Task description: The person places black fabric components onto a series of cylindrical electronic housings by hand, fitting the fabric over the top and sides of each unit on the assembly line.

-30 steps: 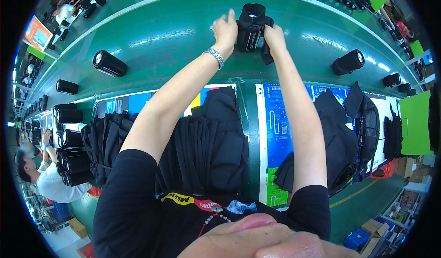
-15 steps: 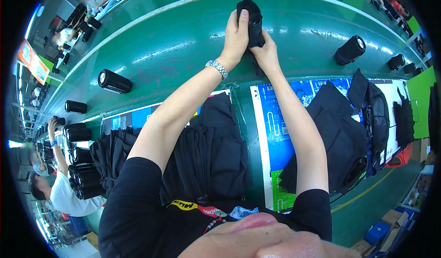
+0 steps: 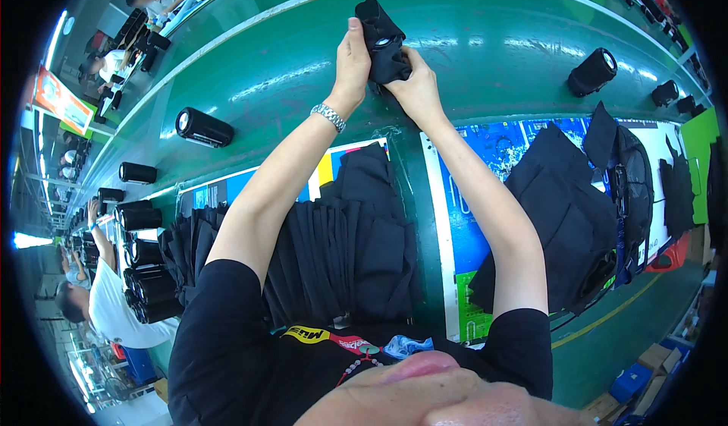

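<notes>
Black cloth-wrapped cylindrical bundle tilts over the glossy green counter, held from two sides: the left grip clasps its left side, thumb upward; the right grip pinches its lower right end.

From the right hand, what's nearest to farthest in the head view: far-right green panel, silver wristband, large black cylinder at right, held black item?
1. Held black item: against the right hand.
2. Silver wristband: to its left.
3. Large black cylinder: right side.
4. Green panel: far right edge.
</notes>
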Demonstrator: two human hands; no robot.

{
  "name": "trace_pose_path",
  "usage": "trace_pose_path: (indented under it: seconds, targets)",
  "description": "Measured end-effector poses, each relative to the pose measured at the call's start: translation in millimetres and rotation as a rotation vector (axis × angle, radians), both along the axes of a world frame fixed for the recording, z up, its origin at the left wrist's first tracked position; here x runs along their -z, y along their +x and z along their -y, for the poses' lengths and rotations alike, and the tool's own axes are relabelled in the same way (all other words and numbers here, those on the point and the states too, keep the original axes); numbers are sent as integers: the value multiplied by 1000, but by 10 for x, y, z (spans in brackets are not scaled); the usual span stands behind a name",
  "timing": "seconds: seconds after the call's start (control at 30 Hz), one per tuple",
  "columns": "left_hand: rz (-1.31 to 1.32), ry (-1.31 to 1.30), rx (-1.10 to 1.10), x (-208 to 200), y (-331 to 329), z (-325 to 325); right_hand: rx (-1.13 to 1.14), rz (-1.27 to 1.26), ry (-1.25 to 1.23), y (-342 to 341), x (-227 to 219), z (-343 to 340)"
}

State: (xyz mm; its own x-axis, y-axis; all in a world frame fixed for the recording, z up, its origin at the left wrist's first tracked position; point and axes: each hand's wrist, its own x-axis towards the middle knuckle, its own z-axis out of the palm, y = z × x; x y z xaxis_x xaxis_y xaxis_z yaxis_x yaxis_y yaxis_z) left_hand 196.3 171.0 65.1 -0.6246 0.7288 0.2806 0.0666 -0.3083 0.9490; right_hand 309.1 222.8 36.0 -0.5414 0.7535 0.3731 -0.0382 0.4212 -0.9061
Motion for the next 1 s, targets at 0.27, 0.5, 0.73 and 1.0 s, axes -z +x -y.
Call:
trace_pose_path:
  seconds: [0.27, 0.5, 0.73, 1.0]
  targets:
    - [92, 116, -45, -218, -339, 80, -212, 9, -179, 132, -152, -161]
    - [326, 165, 154, -978, -184, 513, 90, -344, -465, 724, -710, 63]
    - [413, 159, 302, -1554, 377, 1129, -190, -375, -287, 1142, -1297, 627]
    - [385, 136, 529, -1632, 722, 1627, -501, -4, 106, 1754, -1695, 1436]
